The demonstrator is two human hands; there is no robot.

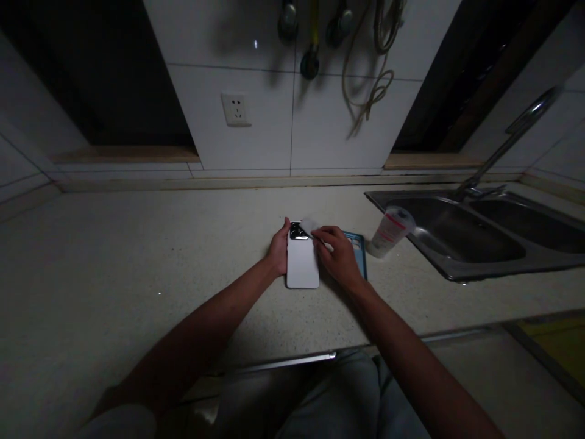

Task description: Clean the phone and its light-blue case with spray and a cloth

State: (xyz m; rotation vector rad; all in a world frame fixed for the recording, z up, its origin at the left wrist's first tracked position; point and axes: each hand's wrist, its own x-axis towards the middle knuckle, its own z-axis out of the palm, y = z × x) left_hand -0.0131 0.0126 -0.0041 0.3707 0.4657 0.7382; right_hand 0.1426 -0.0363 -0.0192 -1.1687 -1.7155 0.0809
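Note:
A white phone [302, 265] lies back side up on the counter, its dark camera block [298, 230] at the far end. My left hand [278, 251] is closed around the phone's left edge, thumb pointing up beside the cameras. Between the pinched fingers of my right hand [336, 251] is a small whitish tissue-like piece [309, 225], which overlaps the right side of the camera block. Whether it touches the lenses I cannot tell. A blue phone case [361, 259] lies on the counter, partly hidden behind my right hand.
Right of the case, a clear plastic cup [390, 233] with red print leans by the rim of a double steel sink [445, 265]. A faucet [503, 146] rises behind the sink. A pale counter [159, 244] runs along the tiled wall, which carries a socket [236, 110], valves and a looped hose.

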